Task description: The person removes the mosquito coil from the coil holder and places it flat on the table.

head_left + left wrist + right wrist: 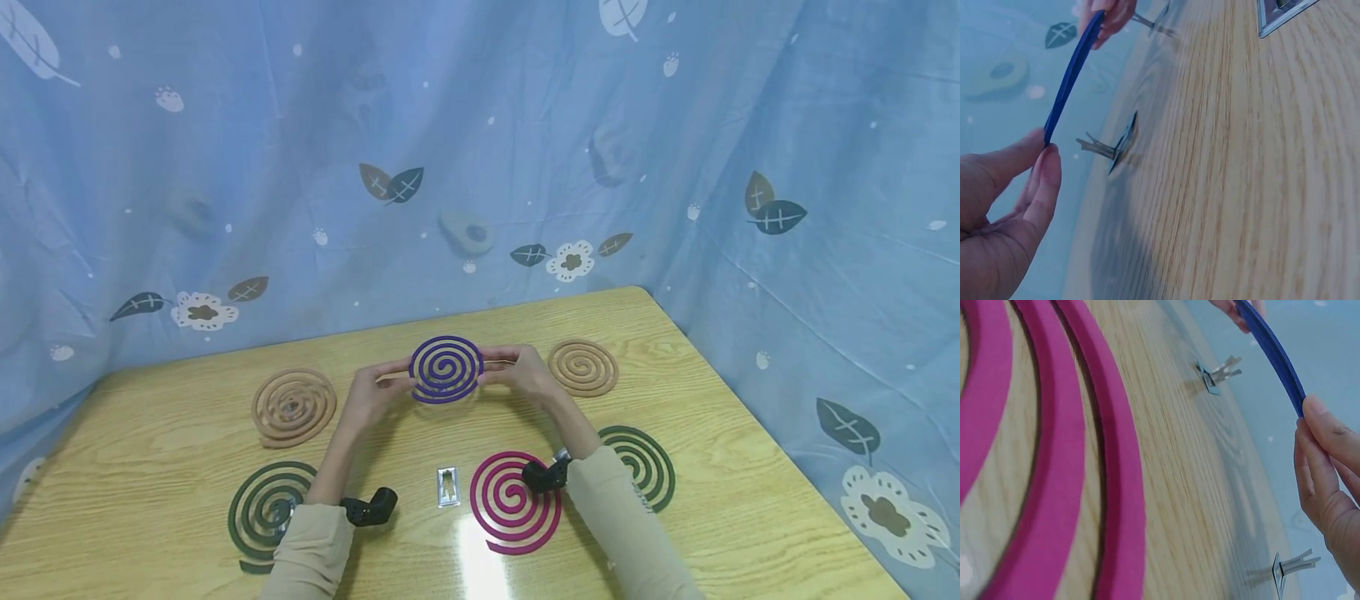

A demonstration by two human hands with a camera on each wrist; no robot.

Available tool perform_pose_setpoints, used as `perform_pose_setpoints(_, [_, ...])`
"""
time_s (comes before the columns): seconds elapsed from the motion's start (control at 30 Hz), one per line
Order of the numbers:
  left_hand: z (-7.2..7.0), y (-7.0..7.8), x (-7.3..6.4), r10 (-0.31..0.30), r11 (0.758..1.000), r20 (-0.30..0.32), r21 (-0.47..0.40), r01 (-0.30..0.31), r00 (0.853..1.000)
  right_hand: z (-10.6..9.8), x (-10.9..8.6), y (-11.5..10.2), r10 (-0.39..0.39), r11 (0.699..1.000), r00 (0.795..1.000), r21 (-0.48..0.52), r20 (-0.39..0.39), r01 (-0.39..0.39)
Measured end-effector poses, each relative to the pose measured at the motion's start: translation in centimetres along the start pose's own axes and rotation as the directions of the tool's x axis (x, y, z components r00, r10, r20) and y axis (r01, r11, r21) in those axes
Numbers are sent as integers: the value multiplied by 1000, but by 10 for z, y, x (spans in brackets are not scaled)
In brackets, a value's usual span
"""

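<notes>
A purple mosquito coil [446, 367] is held up over the far middle of the table, its flat face turned to the head view. My left hand [369, 403] pinches its left edge between thumb and fingers. On the opposite edge, my right hand [531, 372] pinches it in the same way. Both wrist views show the coil [1071, 78] nearly edge-on as a thin, slightly curved blue strip. Below it, a small metal coil stand [1124, 144] with raised prongs is on the table. A pink coil [487, 500] lies flat near my right forearm.
Brown coils [258, 408] [583, 392] lie at left and right, with green coils [234, 508] [667, 475] nearer, partly covered by my sleeves. A flat metal stand [447, 486] lies mid-table [420, 550]. A blue patterned curtain [315, 167] hangs behind.
</notes>
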State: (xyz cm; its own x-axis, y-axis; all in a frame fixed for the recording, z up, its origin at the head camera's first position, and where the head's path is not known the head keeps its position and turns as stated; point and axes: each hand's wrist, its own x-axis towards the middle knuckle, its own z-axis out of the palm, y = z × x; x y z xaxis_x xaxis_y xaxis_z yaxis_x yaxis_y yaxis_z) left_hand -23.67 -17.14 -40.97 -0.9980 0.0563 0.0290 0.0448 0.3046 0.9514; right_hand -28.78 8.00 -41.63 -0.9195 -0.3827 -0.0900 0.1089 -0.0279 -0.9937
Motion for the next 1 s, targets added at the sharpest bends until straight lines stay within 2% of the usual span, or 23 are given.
perform_pose_setpoints(0.23, [6,2,1,3,1000,4,4,-3,1000,-8,-4,-2,5,1000,999,-1,49,-5])
perform_pose_setpoints(0.43, [13,2,1,-22,1000,-11,-15,22,1000,-13,-8,-2,-9,1000,999,-16,53,10])
perform_pose_setpoints(0.67, [21,3,-1,5,1000,-13,-25,-5,1000,-21,-10,3,-23,998,999,-57,42,26])
perform_pose_setpoints(0.9, [25,1,1,-15,999,42,-43,17,999,-26,-11,5,27,997,998,-69,64,-23])
perform_pose_setpoints(1.0, [27,0,1,5,998,55,-62,-2,998,-28,-13,6,18,997,997,-76,74,-12])
